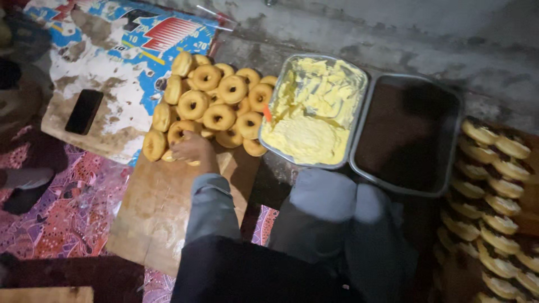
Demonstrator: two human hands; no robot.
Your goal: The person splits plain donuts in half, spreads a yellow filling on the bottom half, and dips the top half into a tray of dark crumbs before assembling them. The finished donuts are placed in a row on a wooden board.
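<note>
One hand in view: left hand (192, 149), grey sleeve, reaching out over the wooden board (163, 207), fingers curled on a plain doughnut (181, 131) at the near edge of the doughnut pile (216, 98); can't tell how tight the hold is. Doughnuts are golden-brown rings, unglazed, stacked loosely on the board's far end. Right of pile: metal tray of yellow cream (314, 112), then dark-filled tray (407, 134). Right hand not visible
</note>
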